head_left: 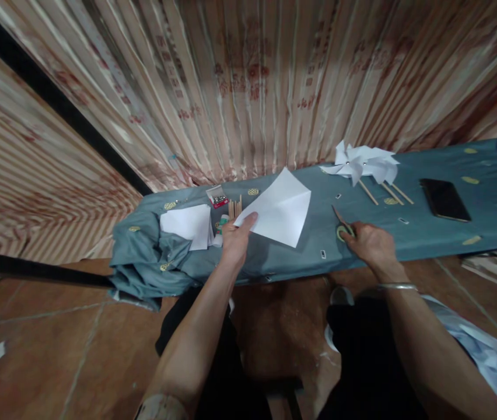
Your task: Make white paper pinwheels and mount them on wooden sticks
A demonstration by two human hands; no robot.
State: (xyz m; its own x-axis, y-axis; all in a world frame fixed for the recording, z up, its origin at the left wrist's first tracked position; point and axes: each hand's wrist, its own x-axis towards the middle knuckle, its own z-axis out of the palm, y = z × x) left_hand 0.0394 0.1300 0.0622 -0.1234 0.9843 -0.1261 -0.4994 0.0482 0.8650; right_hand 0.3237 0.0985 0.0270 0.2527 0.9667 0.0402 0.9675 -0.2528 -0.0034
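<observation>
Pinching the white sheet [283, 209] by its 8 o'clock corner between left hand [236, 238] thumb and fingers; gripping scissors [343, 220] in the right hand [373, 245], at the sheet's 4 o'clock. Apparently readying to cut; next, probably needing steadied paper and aligned blades.

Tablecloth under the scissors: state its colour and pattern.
The tablecloth is blue-green with scattered yellow motifs, best seen in the head view.

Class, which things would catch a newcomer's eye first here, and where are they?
The bright white sheet in the left hand, over the blue-green cloth, stands out first. Next come the white paper pinwheels, lying farther right near the curtain. The green-handled scissors at the right hand follow.
</observation>
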